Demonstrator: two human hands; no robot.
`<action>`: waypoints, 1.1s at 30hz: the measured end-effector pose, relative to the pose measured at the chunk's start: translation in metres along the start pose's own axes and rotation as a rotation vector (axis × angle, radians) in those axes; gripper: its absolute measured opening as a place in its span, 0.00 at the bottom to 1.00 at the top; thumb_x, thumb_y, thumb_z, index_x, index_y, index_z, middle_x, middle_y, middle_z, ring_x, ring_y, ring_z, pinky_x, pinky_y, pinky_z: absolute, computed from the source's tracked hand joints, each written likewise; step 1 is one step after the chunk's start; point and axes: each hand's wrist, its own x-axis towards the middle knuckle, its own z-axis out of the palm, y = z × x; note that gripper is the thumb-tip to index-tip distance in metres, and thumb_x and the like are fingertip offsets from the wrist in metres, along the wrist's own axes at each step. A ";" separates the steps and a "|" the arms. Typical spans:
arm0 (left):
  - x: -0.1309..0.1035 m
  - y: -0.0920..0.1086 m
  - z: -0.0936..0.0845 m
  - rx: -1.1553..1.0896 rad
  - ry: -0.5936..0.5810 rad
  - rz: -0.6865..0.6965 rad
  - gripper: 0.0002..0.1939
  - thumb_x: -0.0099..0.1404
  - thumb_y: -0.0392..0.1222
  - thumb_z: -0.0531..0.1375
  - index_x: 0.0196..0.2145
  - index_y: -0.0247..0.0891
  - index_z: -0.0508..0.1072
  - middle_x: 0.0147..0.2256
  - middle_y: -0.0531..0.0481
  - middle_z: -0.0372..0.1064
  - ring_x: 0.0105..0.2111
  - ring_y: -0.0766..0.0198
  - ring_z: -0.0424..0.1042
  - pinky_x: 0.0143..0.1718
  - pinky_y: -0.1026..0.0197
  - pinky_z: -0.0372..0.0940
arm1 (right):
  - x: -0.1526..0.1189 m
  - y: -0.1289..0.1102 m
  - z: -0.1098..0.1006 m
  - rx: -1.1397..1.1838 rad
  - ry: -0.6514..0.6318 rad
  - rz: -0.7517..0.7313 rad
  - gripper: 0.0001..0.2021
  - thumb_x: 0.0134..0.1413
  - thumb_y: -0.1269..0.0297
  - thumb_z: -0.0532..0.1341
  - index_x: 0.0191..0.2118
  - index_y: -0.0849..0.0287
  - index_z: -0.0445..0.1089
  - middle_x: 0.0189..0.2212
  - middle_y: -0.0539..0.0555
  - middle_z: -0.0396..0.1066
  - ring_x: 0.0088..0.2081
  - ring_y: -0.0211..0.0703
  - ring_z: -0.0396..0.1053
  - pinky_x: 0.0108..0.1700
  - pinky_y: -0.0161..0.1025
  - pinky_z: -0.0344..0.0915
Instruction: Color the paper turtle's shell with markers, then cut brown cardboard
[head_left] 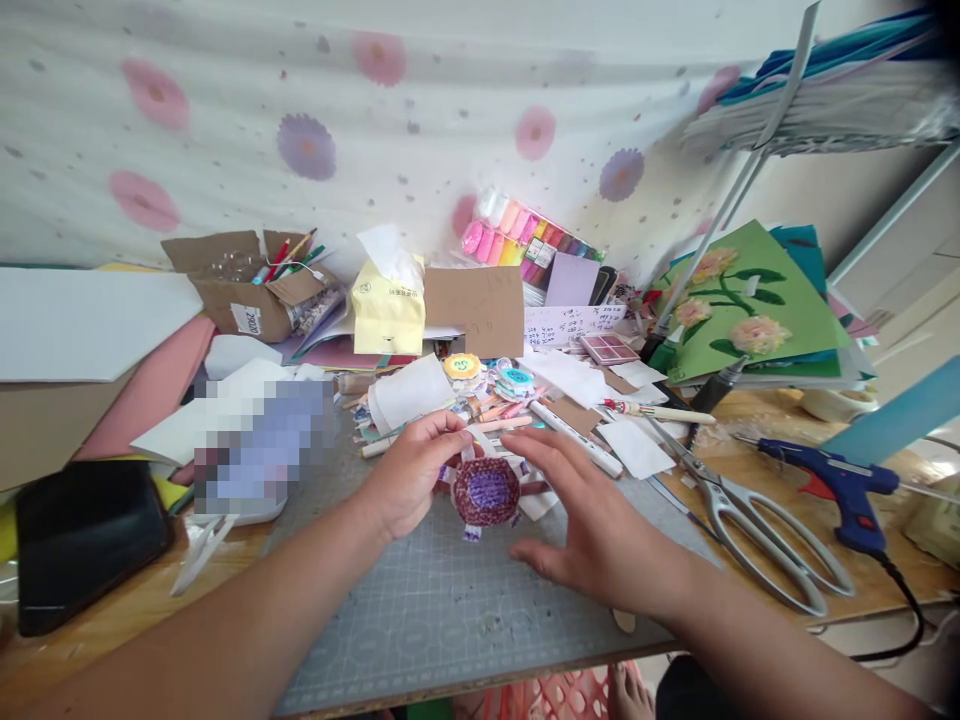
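Observation:
A small maroon craft piece with a purple centre [487, 490] is held up over the grey cutting mat [420, 610]. Short pale and purple tabs stick out around its edge; I cannot tell whether it is paper or yarn. My left hand [416, 470] pinches its upper left edge between thumb and fingers. To its right, my right hand [585, 515] has thumb and fingers spread apart, with the fingertips close to the piece. Whether they touch it is unclear.
Behind the hands lie paper scraps, markers and a yellow round badge [462, 367]. Scissors [750, 530] and a blue glue gun [832, 485] rest at right. A black tray-like object [94, 540] is at left. Tissues [388, 305] and a cardboard box [247, 290] stand behind.

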 end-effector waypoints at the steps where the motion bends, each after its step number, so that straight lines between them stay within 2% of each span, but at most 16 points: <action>1: 0.000 0.000 0.001 -0.004 0.004 -0.004 0.12 0.51 0.43 0.66 0.27 0.37 0.66 0.20 0.58 0.66 0.20 0.71 0.63 0.21 0.70 0.56 | 0.001 0.000 0.004 -0.016 0.002 -0.012 0.42 0.44 0.73 0.68 0.65 0.54 0.50 0.60 0.62 0.58 0.61 0.55 0.57 0.60 0.54 0.60; 5: -0.001 0.000 0.000 -0.014 0.015 -0.018 0.12 0.50 0.42 0.65 0.28 0.38 0.65 0.20 0.59 0.65 0.20 0.71 0.63 0.20 0.70 0.56 | 0.005 0.001 0.013 -0.046 0.038 -0.058 0.44 0.42 0.76 0.69 0.64 0.52 0.50 0.57 0.61 0.62 0.58 0.56 0.61 0.58 0.55 0.64; 12: 0.000 -0.001 -0.001 -0.031 0.001 -0.027 0.12 0.49 0.41 0.64 0.30 0.39 0.65 0.20 0.60 0.64 0.20 0.72 0.62 0.19 0.71 0.56 | 0.008 0.000 0.017 -0.088 0.145 -0.069 0.35 0.48 0.77 0.65 0.61 0.55 0.54 0.51 0.62 0.67 0.54 0.57 0.65 0.54 0.57 0.67; 18: 0.000 0.000 -0.002 0.000 -0.025 0.019 0.12 0.50 0.40 0.64 0.31 0.38 0.65 0.21 0.58 0.67 0.21 0.71 0.64 0.20 0.71 0.58 | 0.004 -0.002 0.018 -0.111 0.164 -0.075 0.32 0.47 0.77 0.63 0.59 0.56 0.56 0.50 0.62 0.68 0.52 0.55 0.67 0.52 0.54 0.68; 25: 0.000 0.001 -0.005 0.043 -0.091 0.068 0.12 0.50 0.38 0.64 0.33 0.38 0.66 0.24 0.57 0.69 0.23 0.68 0.68 0.24 0.67 0.60 | -0.002 -0.004 0.020 -0.093 0.134 -0.056 0.34 0.45 0.77 0.63 0.59 0.56 0.54 0.52 0.61 0.67 0.52 0.53 0.67 0.52 0.51 0.68; 30: 0.003 0.001 -0.009 0.071 -0.107 0.147 0.08 0.53 0.38 0.63 0.31 0.37 0.68 0.26 0.57 0.69 0.26 0.69 0.68 0.27 0.67 0.60 | -0.009 -0.003 0.013 -0.090 0.061 -0.032 0.37 0.47 0.70 0.67 0.62 0.53 0.52 0.56 0.62 0.63 0.56 0.55 0.63 0.56 0.53 0.64; 33: 0.005 0.003 -0.015 0.105 -0.091 0.192 0.04 0.55 0.35 0.62 0.31 0.37 0.69 0.27 0.57 0.68 0.27 0.70 0.67 0.29 0.67 0.61 | -0.014 0.002 0.005 -0.096 0.088 0.002 0.34 0.51 0.65 0.66 0.62 0.54 0.54 0.57 0.63 0.62 0.58 0.56 0.61 0.58 0.55 0.62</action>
